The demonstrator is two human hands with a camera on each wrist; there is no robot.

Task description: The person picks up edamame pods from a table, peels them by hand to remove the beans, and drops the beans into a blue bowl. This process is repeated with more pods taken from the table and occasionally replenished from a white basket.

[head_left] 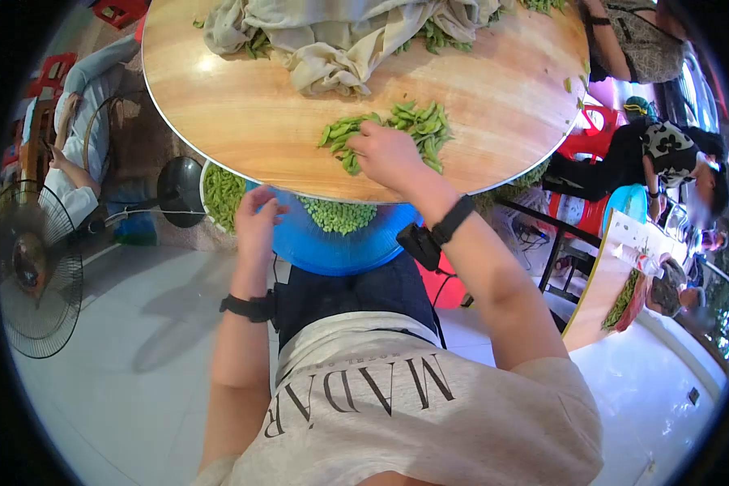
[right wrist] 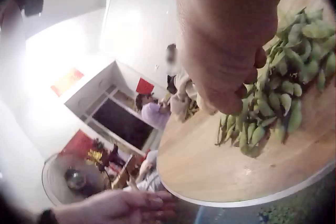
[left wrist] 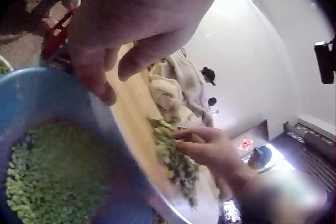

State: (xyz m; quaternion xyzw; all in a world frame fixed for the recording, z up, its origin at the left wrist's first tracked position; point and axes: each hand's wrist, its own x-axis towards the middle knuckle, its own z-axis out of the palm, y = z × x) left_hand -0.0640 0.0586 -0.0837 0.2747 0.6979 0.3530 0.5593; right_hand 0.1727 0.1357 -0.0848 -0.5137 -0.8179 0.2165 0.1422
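The right hand (head_left: 389, 154) is over the round wooden table (head_left: 227, 121), and we see its fingers bent down at a heap of green pods (head_left: 431, 125), touching them; we cannot tell whether a pod is pinched between the fingertips. The heap lies near the table's near edge, spreading to both sides of that hand. The left hand (head_left: 257, 217) is held just off the same edge, its fingers loosely bent, and we see nothing in its grasp. Below it we find a blue basin (head_left: 320, 261), partly under the tabletop, with pale green beans (head_left: 340, 215) inside. Just to the left of that hand, a white-rimmed container (head_left: 205, 202) holds more pods (head_left: 223, 193). Farther across the table we see a crumpled beige cloth (head_left: 332, 36), with pods showing at its edges. A standing fan (head_left: 44, 271) is on the far left, near a seated person (head_left: 89, 121).
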